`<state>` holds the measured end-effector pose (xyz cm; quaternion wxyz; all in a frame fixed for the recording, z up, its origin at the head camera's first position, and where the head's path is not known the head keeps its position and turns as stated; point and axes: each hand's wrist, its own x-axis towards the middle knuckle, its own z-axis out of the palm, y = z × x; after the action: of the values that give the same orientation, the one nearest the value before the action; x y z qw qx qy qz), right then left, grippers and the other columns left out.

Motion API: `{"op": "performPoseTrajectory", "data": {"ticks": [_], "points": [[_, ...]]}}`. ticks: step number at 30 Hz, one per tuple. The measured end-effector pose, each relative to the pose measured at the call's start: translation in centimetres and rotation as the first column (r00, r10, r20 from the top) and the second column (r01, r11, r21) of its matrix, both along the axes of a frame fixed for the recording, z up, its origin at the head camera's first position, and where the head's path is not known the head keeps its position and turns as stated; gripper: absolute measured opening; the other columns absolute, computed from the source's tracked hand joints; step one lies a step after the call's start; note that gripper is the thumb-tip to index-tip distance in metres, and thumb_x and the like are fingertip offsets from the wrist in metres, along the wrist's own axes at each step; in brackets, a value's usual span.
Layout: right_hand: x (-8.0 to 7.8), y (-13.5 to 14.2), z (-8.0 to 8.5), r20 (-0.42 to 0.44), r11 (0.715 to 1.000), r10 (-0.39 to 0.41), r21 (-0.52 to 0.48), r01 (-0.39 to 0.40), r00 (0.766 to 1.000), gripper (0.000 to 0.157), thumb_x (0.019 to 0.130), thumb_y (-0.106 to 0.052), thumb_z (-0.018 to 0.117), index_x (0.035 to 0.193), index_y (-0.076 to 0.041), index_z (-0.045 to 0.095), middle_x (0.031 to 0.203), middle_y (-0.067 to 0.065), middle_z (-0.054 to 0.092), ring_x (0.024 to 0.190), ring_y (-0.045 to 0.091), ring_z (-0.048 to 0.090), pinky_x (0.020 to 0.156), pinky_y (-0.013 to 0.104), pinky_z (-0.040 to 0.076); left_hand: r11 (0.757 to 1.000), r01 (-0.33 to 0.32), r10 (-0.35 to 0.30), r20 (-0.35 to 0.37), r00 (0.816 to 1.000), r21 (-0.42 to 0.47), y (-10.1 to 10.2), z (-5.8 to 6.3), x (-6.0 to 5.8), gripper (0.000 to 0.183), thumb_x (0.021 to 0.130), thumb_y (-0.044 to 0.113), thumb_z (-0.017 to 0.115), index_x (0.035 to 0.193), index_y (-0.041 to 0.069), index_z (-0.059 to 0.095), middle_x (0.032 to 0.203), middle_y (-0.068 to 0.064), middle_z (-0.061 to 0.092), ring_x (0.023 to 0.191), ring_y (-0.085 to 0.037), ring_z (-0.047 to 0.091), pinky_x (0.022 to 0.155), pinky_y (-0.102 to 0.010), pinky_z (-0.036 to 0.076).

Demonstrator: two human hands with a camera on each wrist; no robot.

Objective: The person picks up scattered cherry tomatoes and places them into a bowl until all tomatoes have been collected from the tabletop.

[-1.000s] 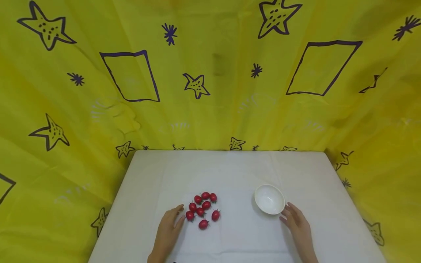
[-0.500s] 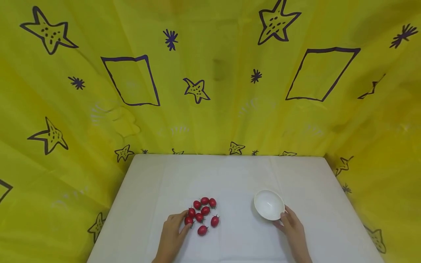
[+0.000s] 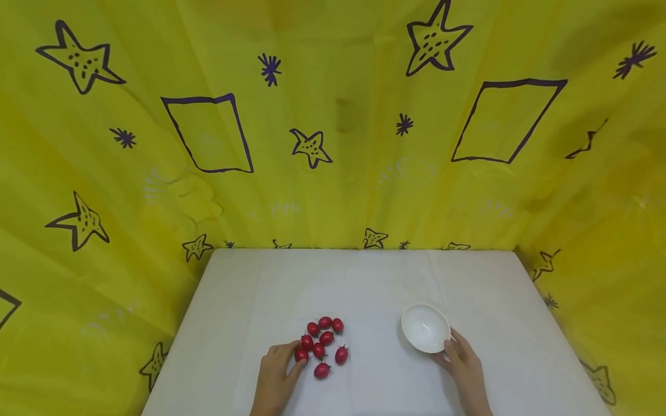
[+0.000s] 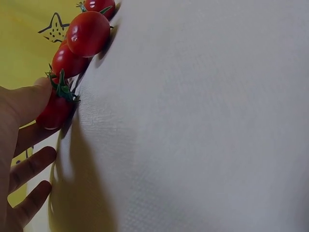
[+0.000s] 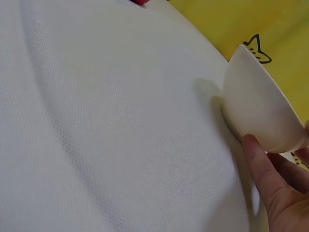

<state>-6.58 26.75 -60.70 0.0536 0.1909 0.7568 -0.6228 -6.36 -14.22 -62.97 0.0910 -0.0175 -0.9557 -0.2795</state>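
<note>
Several red cherry tomatoes [image 3: 326, 338] with green stems lie in a loose cluster on the white-covered table [image 3: 374, 277]. At the cluster's left edge, my left hand [image 3: 276, 372] pinches one cherry tomato [image 4: 54, 112] between thumb and index finger; the other fingers are spread apart in the left wrist view. To the right is a small white bowl [image 3: 425, 328], its inside bare. My right hand [image 3: 465, 370] holds this bowl at its near right side, with the thumb at the rim and fingers [image 5: 260, 166] against the lower outside wall. The bowl looks slightly tilted.
A yellow curtain [image 3: 343, 190] with dark star and frame drawings hangs behind the table and along both sides. White tabletop lies between the tomatoes and the bowl.
My left hand has moved right to the leftmost cherry tomato and pinched it. My right hand has closed its fingers on the bowl's edge. The head view has tilted slightly up.
</note>
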Motion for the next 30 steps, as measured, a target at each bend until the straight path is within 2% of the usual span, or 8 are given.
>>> {"op": "performPoseTrajectory", "data": {"ticks": [3,6,10,12,14,20,24,30], "points": [[0.0,-0.1,0.0,0.033,1.000,-0.004,0.007,0.004,0.999,0.073,0.110,-0.045,0.046,0.165,-0.005,0.022,0.160,0.034,0.038,0.113,-0.005,0.067,0.095,0.020,0.059,1.000,-0.002,0.002,0.014,1.000,0.001,0.0,0.0,0.1,0.038,0.087,0.029,0.084,0.122,0.020,0.073,0.115,0.005,0.077,0.110,-0.018,0.065,0.097,-0.048,0.057],[0.0,-0.1,0.1,0.043,1.000,-0.003,0.009,0.002,0.999,0.073,0.110,-0.047,0.046,0.165,-0.006,0.022,0.161,0.032,0.038,0.125,0.008,0.067,0.096,0.021,0.059,1.000,-0.002,0.002,0.040,0.999,-0.009,0.0,-0.1,0.2,0.035,0.088,0.031,0.083,0.121,0.023,0.073,0.115,0.009,0.076,0.110,-0.016,0.064,0.098,-0.046,0.058],[0.2,-0.2,0.3,0.036,1.000,-0.001,-0.015,0.002,0.999,0.072,0.110,-0.045,0.047,0.165,-0.006,0.021,0.161,0.033,0.037,0.113,-0.007,0.067,0.096,0.022,0.059,1.000,0.029,-0.030,0.060,0.998,0.009,-0.1,-0.2,0.2,0.034,0.090,0.030,0.082,0.122,0.025,0.071,0.116,0.014,0.073,0.111,-0.011,0.063,0.100,-0.041,0.058],[0.3,-0.3,0.4,0.027,1.000,0.000,-0.025,0.001,1.000,0.071,0.110,-0.044,0.047,0.165,-0.006,0.021,0.162,0.032,0.036,0.104,-0.018,0.062,0.097,0.023,0.059,0.998,0.052,-0.054,0.066,0.996,0.034,-0.1,-0.1,0.3,0.034,0.090,0.027,0.081,0.123,0.025,0.070,0.117,0.014,0.071,0.112,-0.011,0.063,0.101,-0.039,0.058],[0.3,-0.3,0.5,0.016,0.999,0.002,-0.036,-0.002,1.000,0.071,0.110,-0.043,0.047,0.165,-0.005,0.021,0.162,0.033,0.036,0.102,-0.021,0.059,0.097,0.023,0.059,0.995,0.064,-0.069,0.079,0.994,0.070,-0.1,0.1,0.3,0.034,0.091,0.025,0.080,0.123,0.024,0.069,0.119,0.012,0.070,0.113,-0.013,0.064,0.101,-0.039,0.058],[0.2,-0.2,0.2,-0.010,0.999,-0.008,-0.049,0.007,1.000,0.068,0.111,-0.039,0.047,0.164,-0.004,0.023,0.161,0.034,0.036,0.102,-0.021,0.057,0.096,0.023,0.059,0.989,0.065,-0.080,0.110,0.991,0.130,0.0,0.1,0.3,0.034,0.093,0.023,0.078,0.125,0.022,0.069,0.122,0.008,0.070,0.118,-0.017,0.066,0.104,-0.041,0.057],[0.1,-0.2,0.2,-0.035,0.999,-0.005,-0.052,0.003,0.999,0.065,0.112,-0.036,0.046,0.163,-0.003,0.024,0.160,0.034,0.037,0.099,-0.024,0.054,0.095,0.024,0.060,0.990,0.061,-0.076,0.112,0.991,0.127,0.1,0.4,0.2,0.035,0.092,0.023,0.079,0.125,0.022,0.069,0.121,0.009,0.070,0.118,-0.016,0.066,0.103,-0.040,0.057],[0.2,-0.3,0.4,-0.022,0.999,0.005,-0.051,-0.006,1.000,0.066,0.112,-0.037,0.046,0.164,-0.004,0.023,0.161,0.034,0.036,0.100,-0.024,0.053,0.097,0.025,0.059,0.990,0.070,-0.081,0.090,0.993,0.127,0.1,0.9,0.1,0.035,0.092,0.023,0.079,0.125,0.023,0.069,0.121,0.011,0.070,0.117,-0.014,0.066,0.103,-0.037,0.058]]}}
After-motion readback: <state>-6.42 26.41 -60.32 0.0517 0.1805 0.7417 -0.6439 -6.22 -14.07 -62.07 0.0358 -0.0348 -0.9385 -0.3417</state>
